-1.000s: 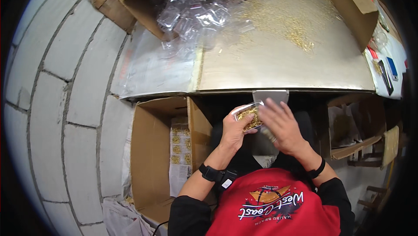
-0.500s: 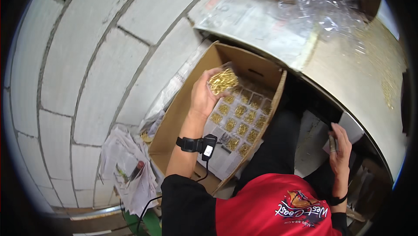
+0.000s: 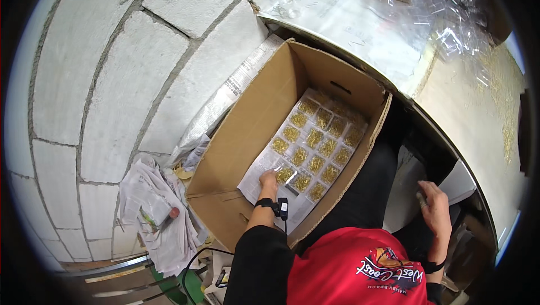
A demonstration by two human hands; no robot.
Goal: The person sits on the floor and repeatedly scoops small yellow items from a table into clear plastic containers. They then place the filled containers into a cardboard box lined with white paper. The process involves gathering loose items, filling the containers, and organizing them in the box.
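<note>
My left hand (image 3: 269,181) is down inside a deep cardboard box (image 3: 247,102). Its fingers close on the near-left edge of a small clear plastic box (image 3: 284,174) of gold-coloured metal pieces, which sits level with its neighbours; the fingertips are partly hidden. Several matching clear boxes (image 3: 315,138) stand in rows on a sheet of printed paper (image 3: 253,174). My right hand (image 3: 434,209) hovers outside the carton at the right, fingers loosely bent and holding nothing, beside a pale flap (image 3: 457,184).
A worktop (image 3: 360,40) borders the carton's far side, bearing a heap of clear plastic boxes (image 3: 439,7) and scattered gold pieces (image 3: 506,125). Crumpled paper (image 3: 152,203) lies left of the carton, below a block wall (image 3: 129,80). A cable (image 3: 191,265) runs near my left arm.
My left hand has lowered the filled clear box from above the carton into the near-left part of the rows. My right hand has stayed nearly in place. The view has shifted slightly.
</note>
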